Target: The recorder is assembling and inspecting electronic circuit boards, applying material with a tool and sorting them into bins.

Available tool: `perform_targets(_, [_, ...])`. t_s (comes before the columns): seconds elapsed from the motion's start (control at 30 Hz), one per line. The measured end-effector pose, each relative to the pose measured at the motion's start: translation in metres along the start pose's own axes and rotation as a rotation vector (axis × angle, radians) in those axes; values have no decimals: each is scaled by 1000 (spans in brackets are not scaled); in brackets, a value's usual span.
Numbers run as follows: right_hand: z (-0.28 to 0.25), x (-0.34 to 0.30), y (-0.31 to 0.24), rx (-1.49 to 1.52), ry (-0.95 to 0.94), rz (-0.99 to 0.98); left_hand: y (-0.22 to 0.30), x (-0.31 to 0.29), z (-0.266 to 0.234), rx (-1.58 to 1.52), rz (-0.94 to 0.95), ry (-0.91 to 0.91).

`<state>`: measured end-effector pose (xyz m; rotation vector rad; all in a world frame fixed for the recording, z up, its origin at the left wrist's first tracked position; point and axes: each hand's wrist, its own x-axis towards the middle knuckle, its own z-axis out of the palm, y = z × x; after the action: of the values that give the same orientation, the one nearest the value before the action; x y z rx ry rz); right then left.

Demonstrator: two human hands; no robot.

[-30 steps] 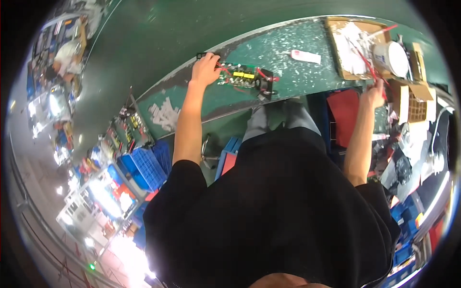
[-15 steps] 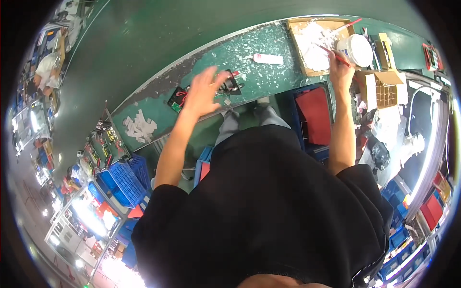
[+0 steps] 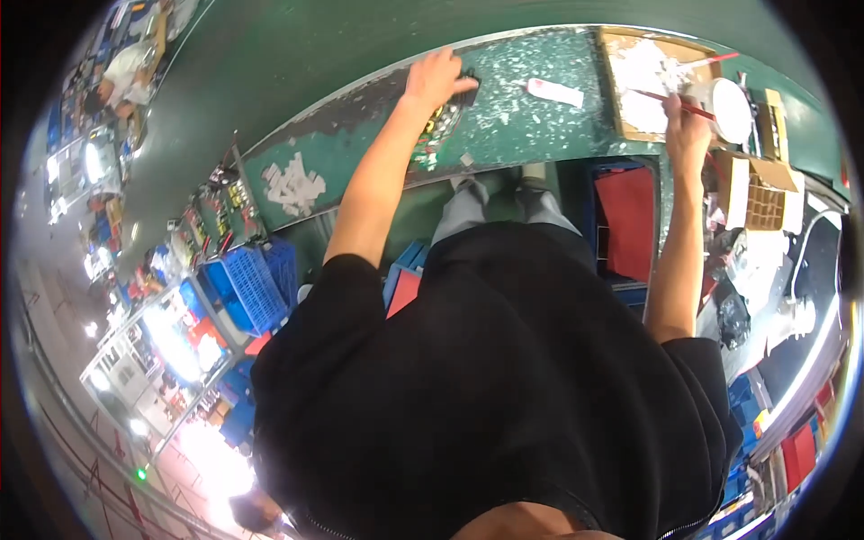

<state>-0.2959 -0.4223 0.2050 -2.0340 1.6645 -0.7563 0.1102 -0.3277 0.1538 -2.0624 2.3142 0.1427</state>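
Note:
My left hand (image 3: 434,81) is at the far side of the green bench, its fingers closed over the black end of a circuit board assembly (image 3: 436,130) and its thumb pointing right. The hand and wrist hide much of that assembly. Over a shallow cardboard tray (image 3: 623,120), my right hand (image 3: 688,133) grips a slim red-handled tool (image 3: 698,111) like a pen. The tool's thin tip points left above crumpled white material (image 3: 643,76) in the tray. Against the tray's right side stands a white tub (image 3: 727,110), close to my right hand.
A white tube (image 3: 555,92) lies on the bench between my hands. White paper strips (image 3: 292,185) are piled at left. A divided carton (image 3: 765,202) stands right of my right forearm. Blue crates (image 3: 247,288) and more boards (image 3: 216,211) are at lower left.
My left hand, spread open over the assembly before, has moved farther away and closed on it; the assembly has shifted and turned. My right hand still holds the red-handled tool over the tray.

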Motion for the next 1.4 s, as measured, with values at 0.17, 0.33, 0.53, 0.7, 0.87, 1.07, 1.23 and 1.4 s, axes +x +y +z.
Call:
perform_targets(0.17, [12,-9,5,23,-40,-75,-50,-4,4,-14,-322,14])
perform_targets(0.33, [21,-28,-2,37,127,6,-77,-28,18,-162,-307,157])
perform_targets(0.53, [30,-76,-47,546,449,200,-13,-19,13,-235,-439,364])
perform_targets(0.7, [85,-129,-120,877,418,374,-6,-2,28,-25,-503,75])
perform_targets(0.87, [144,-137,-133,1016,286,491,-38,-15,16,-269,-298,0])
perform_targets(1.07, [189,-124,-138,1170,159,535,-60,-23,22,-352,-34,33])
perform_targets(1.23, [209,-116,-132,1194,103,553,-63,-24,31,-385,-30,41])
perform_targets(1.4, [213,-118,-128,1163,37,529,-63,-22,37,-410,48,152])
